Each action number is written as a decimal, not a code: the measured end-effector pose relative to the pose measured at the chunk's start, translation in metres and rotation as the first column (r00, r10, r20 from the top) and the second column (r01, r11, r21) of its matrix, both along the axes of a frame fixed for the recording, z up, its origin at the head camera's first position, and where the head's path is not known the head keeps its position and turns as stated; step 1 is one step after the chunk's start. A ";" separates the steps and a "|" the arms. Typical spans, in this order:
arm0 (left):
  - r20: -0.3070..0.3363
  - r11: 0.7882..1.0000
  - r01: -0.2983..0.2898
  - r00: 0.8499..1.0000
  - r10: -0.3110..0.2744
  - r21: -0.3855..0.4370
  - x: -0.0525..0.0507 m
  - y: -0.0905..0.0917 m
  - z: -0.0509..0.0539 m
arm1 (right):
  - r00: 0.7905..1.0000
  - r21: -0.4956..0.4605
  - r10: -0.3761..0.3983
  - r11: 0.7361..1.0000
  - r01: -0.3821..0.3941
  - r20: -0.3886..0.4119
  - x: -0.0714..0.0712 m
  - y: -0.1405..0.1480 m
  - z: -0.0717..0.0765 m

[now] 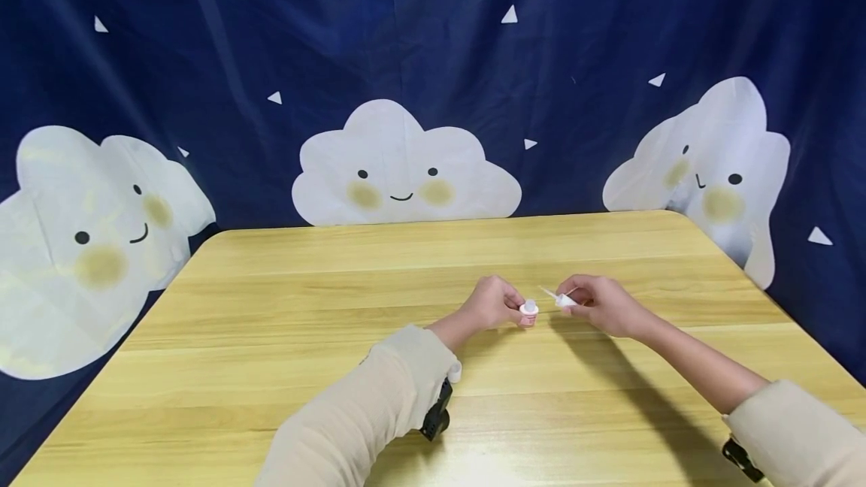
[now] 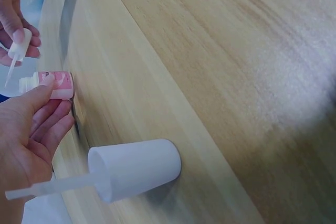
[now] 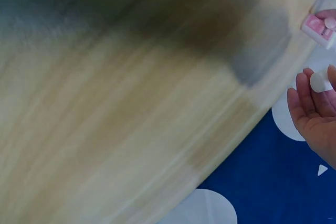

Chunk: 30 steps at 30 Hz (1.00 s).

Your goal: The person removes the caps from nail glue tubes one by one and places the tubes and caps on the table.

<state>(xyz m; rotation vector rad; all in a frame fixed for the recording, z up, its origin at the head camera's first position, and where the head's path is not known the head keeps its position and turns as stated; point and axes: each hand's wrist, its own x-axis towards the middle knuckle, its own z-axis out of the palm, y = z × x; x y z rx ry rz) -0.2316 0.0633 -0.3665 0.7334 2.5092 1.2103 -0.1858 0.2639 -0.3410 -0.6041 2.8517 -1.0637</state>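
Observation:
My left hand (image 1: 490, 304) grips a small white bottle with a pink label (image 1: 528, 317) between thumb and fingers. The bottle stands uncapped, its pale neck showing in the left wrist view, and its base looks to be at the tabletop. Just to its right, my right hand (image 1: 607, 308) pinches a white cap with a thin applicator stem (image 1: 565, 300). That stem points toward the bottle, apart from it. In the right wrist view the cap (image 3: 320, 81) sits between thumb and fingers.
A white cup (image 2: 139, 166) with a pale stick (image 2: 52, 186) leaning out of it stands on the table near my left forearm. The wooden table (image 1: 271, 367) ends at a dark blue curtain (image 1: 446, 36) printed with clouds.

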 end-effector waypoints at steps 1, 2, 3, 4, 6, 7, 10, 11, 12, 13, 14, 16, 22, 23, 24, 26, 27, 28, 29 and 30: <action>0.000 1.000 0.003 1.000 -0.003 0.001 0.000 0.000 0.000 | 1.000 -0.017 -0.003 1.000 0.003 0.009 0.000 0.000 -0.002; -0.002 1.000 0.004 1.000 -0.004 0.000 0.000 0.000 0.000 | 1.000 -0.029 -0.008 1.000 0.009 0.018 0.000 -0.001 -0.003; -0.009 1.000 0.004 1.000 -0.004 -0.004 0.000 0.000 -0.001 | 1.000 -0.041 -0.013 0.999 0.014 0.027 0.001 -0.001 -0.005; -0.013 1.000 0.007 1.000 -0.007 -0.004 0.000 -0.001 -0.001 | 0.999 -0.050 -0.022 0.998 0.024 0.037 0.001 -0.002 -0.007; -0.017 1.000 0.007 1.000 -0.008 -0.005 -0.001 -0.001 -0.001 | 0.998 -0.064 -0.039 0.997 0.043 0.055 0.001 -0.002 -0.010; -0.020 1.000 0.008 1.000 -0.008 -0.005 -0.001 -0.001 -0.001 | 0.997 -0.069 -0.048 0.996 0.053 0.063 0.001 -0.003 -0.011; -0.023 1.000 0.013 1.000 -0.013 0.000 -0.001 -0.001 -0.002 | 0.994 -0.089 -0.069 0.993 0.077 0.088 0.001 -0.003 -0.015; -0.014 1.000 0.012 1.000 -0.012 0.003 -0.001 -0.001 -0.002 | 0.993 -0.096 -0.073 0.992 0.081 0.091 0.001 -0.003 -0.016; -0.012 1.000 0.012 1.000 -0.012 0.004 -0.001 -0.001 -0.001 | 0.993 -0.102 -0.077 0.991 0.086 0.094 0.001 -0.004 -0.017; -0.010 1.000 0.014 1.000 -0.014 0.004 -0.001 -0.001 -0.001 | 0.992 -0.109 -0.079 0.990 0.089 0.094 0.000 -0.004 -0.018; -0.008 1.000 0.015 1.000 -0.015 0.004 -0.001 -0.001 -0.001 | 0.992 -0.114 -0.084 0.989 0.094 0.092 0.000 -0.005 -0.019; -0.011 1.000 0.019 1.000 -0.019 0.001 -0.001 -0.001 -0.001 | 0.993 -0.119 -0.091 0.988 0.100 0.080 0.000 -0.005 -0.021; -0.019 1.000 0.025 0.999 -0.025 0.012 0.000 -0.001 -0.001 | 0.994 -0.124 -0.107 0.987 0.107 0.005 0.000 -0.007 -0.028; -0.026 1.000 0.027 0.999 -0.026 0.013 0.000 -0.001 -0.001 | 0.994 -0.124 -0.110 0.986 0.108 -0.006 0.000 -0.007 -0.029; -0.031 1.000 0.027 0.999 -0.027 0.012 -0.001 -0.001 -0.001 | 0.993 -0.124 -0.114 0.986 0.111 -0.014 0.000 -0.007 -0.030; -0.033 1.000 0.028 0.999 -0.027 0.015 -0.001 -0.002 -0.001 | 0.993 -0.129 -0.117 0.985 0.113 -0.023 0.000 -0.007 -0.031; -0.033 1.000 0.027 0.999 -0.027 0.016 -0.001 -0.002 -0.002 | 0.993 -0.128 -0.118 0.985 0.114 -0.026 0.000 -0.007 -0.031; -0.034 0.999 0.027 0.999 -0.026 0.017 0.000 -0.002 -0.002 | 0.992 -0.128 -0.119 0.985 0.115 -0.028 0.000 -0.007 -0.032; -0.031 0.999 0.027 0.999 -0.026 0.020 0.000 -0.002 -0.002 | 0.992 -0.127 -0.120 0.985 0.116 -0.027 0.000 -0.007 -0.032; -0.027 0.999 0.025 0.999 -0.025 0.021 0.000 -0.001 -0.002 | 0.992 -0.128 -0.121 0.985 0.117 -0.022 0.001 -0.007 -0.033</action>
